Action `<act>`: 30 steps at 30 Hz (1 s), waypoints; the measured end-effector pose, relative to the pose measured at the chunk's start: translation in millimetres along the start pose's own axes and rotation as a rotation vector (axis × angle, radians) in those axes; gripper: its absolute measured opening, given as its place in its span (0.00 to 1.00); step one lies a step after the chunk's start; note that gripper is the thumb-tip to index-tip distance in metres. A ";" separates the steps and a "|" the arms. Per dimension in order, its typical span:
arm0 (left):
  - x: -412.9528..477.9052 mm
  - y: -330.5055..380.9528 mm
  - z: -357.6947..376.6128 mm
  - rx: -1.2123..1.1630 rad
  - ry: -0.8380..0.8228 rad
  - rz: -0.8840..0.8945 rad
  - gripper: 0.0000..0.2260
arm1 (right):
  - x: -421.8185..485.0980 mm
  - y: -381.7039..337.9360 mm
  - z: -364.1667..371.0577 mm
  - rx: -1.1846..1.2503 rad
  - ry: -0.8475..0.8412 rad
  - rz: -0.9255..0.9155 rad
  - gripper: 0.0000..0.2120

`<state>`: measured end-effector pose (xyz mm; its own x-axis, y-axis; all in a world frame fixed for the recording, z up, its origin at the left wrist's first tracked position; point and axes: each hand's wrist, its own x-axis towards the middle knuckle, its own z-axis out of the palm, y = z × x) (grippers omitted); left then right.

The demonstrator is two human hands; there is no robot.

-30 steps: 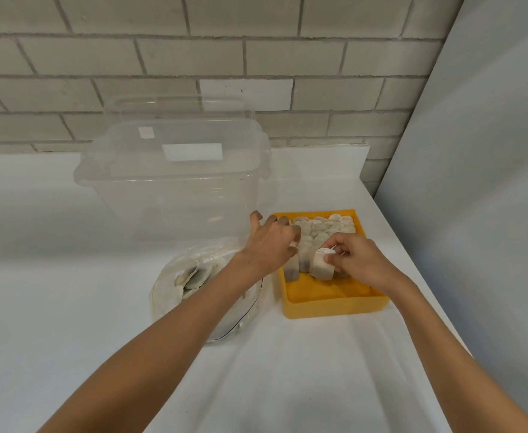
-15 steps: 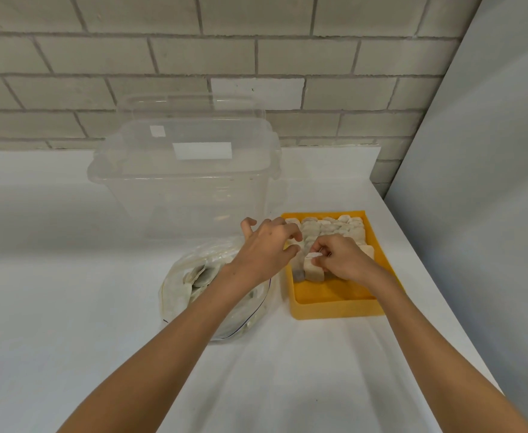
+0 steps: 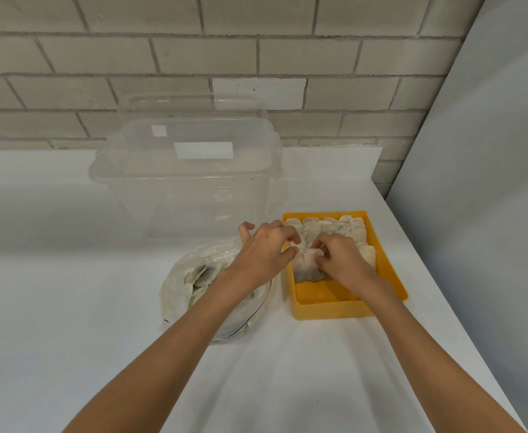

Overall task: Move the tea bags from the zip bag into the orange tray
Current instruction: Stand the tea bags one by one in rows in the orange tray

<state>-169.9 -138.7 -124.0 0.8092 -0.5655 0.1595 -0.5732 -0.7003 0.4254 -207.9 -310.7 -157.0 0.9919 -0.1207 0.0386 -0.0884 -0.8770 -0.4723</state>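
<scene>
One white bench (image 3: 69, 307) carries one clear lidded tub (image 3: 181, 179), one zip bag (image 3: 200, 285) and one orange tray (image 3: 390, 276). Two hands are seen over the tray's left side. One tea bag (image 3: 311, 264) is pinched by the right hand (image 3: 341, 260), touched by the curled left hand (image 3: 262, 251); packed tea bags (image 3: 334, 228) cannot be counted.

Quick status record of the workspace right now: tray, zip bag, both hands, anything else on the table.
orange tray: far part packed with upright tea bags, near part bare
zip bag: left of the tray, tea bags remain inside
right hand: over the tray, pinching a tea bag at the row's front
left hand: at the tray's left edge, fingertips on the same tea bag
clear plastic bin: behind the bag
table: white
</scene>
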 end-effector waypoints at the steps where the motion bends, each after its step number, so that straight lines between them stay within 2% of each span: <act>1: -0.2 0.0 0.1 -0.001 0.002 0.002 0.07 | -0.1 0.4 0.8 -0.002 0.002 0.004 0.10; 7: -0.7 -1.5 -0.4 -0.044 -0.025 -0.012 0.06 | -5.7 -2.9 -2.8 -0.012 0.021 0.010 0.16; 15: -15.1 -17.9 -25.4 -0.348 -0.039 -0.027 0.06 | -2.6 -32.6 -32.0 0.082 0.108 -0.082 0.11; 20: -32.7 -36.5 -46.1 -0.371 -0.029 -0.101 0.06 | -4.9 -70.1 -34.3 0.258 0.033 -0.142 0.08; 23: -42.9 -52.0 -54.0 -0.291 -0.073 -0.181 0.03 | -6.5 -93.3 -18.6 0.316 -0.070 -0.207 0.06; 27: -57.4 -71.5 -52.8 -0.138 -0.179 -0.240 0.08 | -6.9 -119.1 11.5 0.319 -0.219 -0.277 0.10; 30: -66.7 -81.7 -46.4 -0.067 -0.202 -0.309 0.11 | -4.1 -126.1 35.5 0.226 -0.310 -0.286 0.13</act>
<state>-171.1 -23.5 -128.1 0.8971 -0.4113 -0.1615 -0.2911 -0.8251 0.4842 -197.5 -183.1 -128.8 0.9569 0.2853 -0.0534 0.1799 -0.7272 -0.6624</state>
